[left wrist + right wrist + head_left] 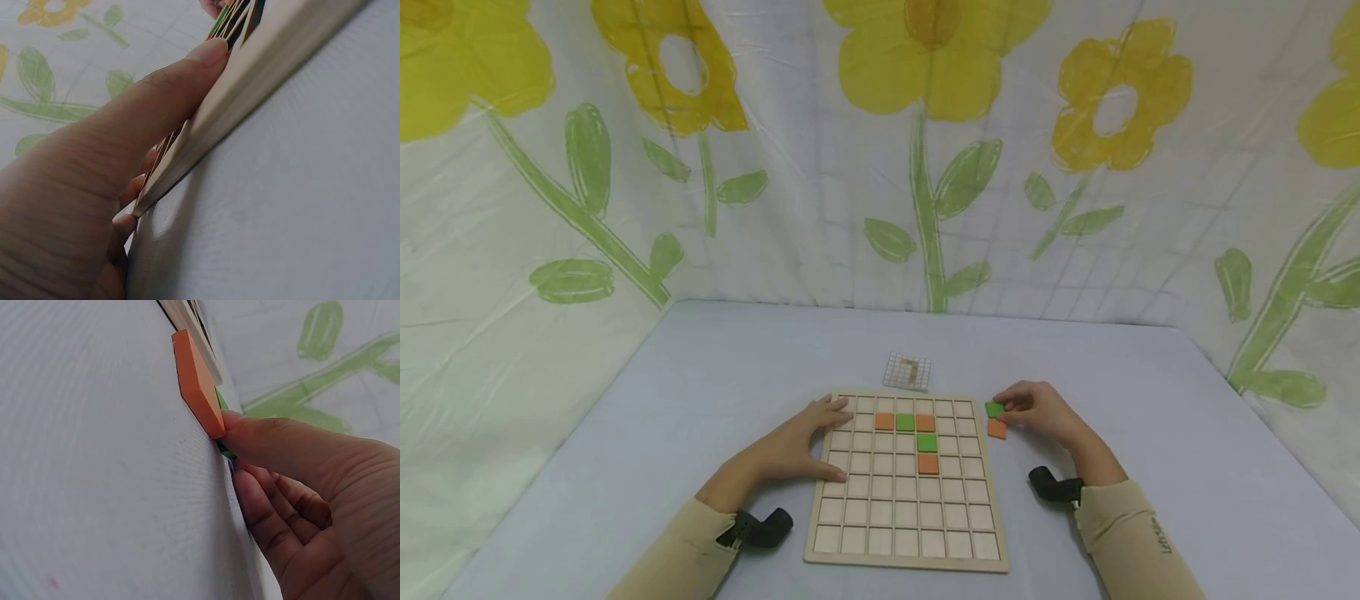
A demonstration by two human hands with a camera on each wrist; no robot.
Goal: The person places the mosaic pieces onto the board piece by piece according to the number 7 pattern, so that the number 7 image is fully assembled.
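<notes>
A wooden grid board (pixel 880 517) lies on the table, with orange tiles and green tiles in several cells, such as a green tile (pixel 927 442). My left hand (pixel 793 446) rests on the board's left edge, thumb and fingers spread apart, the thumb (pixel 181 81) lying over the raised rim. Just right of the board, my right hand (pixel 1037 411) pinches a loose green tile (pixel 993 409) between thumb and fingertips. A loose orange tile (pixel 199 387) lies right beside it on the table, close to the right thumb; it partly hides the green one in the right wrist view.
A small pattern card (pixel 907 372) printed with a coloured grid lies behind the board. The white table (pixel 700 350) ends at a hanging curtain (pixel 797 225) with painted flowers. Black wrist devices, such as the right one (pixel 1054 485), are worn on both arms.
</notes>
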